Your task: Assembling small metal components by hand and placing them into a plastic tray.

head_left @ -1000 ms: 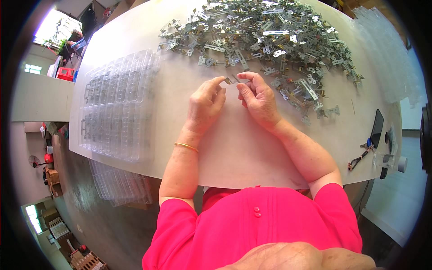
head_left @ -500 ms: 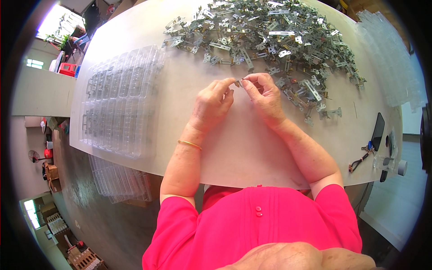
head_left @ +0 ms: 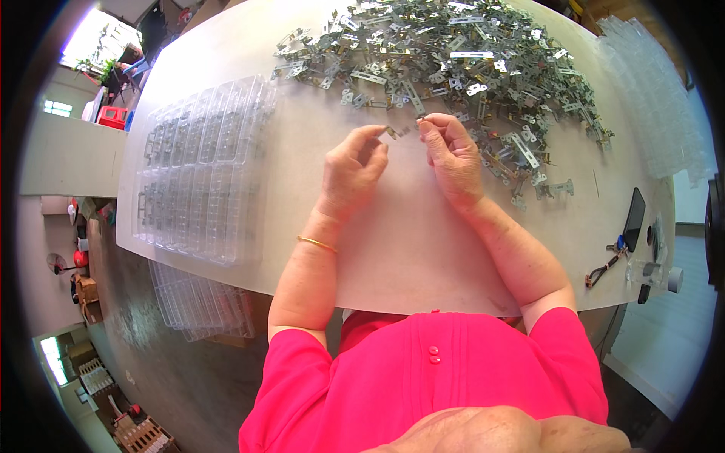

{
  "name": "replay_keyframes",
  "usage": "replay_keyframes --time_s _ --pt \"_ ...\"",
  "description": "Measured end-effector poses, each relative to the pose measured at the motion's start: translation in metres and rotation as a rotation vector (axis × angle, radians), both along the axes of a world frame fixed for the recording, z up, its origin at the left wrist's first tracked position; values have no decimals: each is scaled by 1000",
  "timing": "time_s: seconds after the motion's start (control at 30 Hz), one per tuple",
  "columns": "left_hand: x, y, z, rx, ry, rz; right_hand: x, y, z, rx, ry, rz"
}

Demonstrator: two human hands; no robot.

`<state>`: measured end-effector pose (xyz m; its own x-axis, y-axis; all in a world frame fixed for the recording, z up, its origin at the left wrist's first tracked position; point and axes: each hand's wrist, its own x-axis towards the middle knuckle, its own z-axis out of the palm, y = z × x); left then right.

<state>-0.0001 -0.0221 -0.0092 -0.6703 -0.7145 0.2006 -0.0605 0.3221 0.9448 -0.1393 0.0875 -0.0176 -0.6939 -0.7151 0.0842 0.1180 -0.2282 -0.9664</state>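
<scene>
Both hands are raised over the white table, close to the near edge of a large pile of small metal brackets. My left hand holds a small brass-and-silver metal piece at the tip of its index finger, the thumb lying below. My right hand is closed in a pinch, thumb against index finger. What sits in that pinch is too small to make out. A narrow gap separates the two hands, with a blurred silver bit in it.
Clear plastic trays with rows of metal parts stand on the table's left. More clear trays are stacked at the far right. A phone, keys and a plastic bottle lie near the right edge. Empty trays stand below the table's left side.
My right hand has moved up and to the right, away from my left hand, widening the gap. My left hand has barely moved, its thumb now farther from the index fingertip.
</scene>
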Motion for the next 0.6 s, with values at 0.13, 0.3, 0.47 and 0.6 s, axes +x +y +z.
replay_keyframes --time_s 0.13,0.3,0.47,0.6 --pt "1 -5 11 277 -9 32 4 0 4 111 83 39" --pt "0 -6 13 312 11 46 2 0 -2 137 244 49" --pt "-1 -6 9 302 15 35 4 -1 -2 126 224 33" --pt "0 -7 3 216 23 20 3 -1 -2 153 245 33"
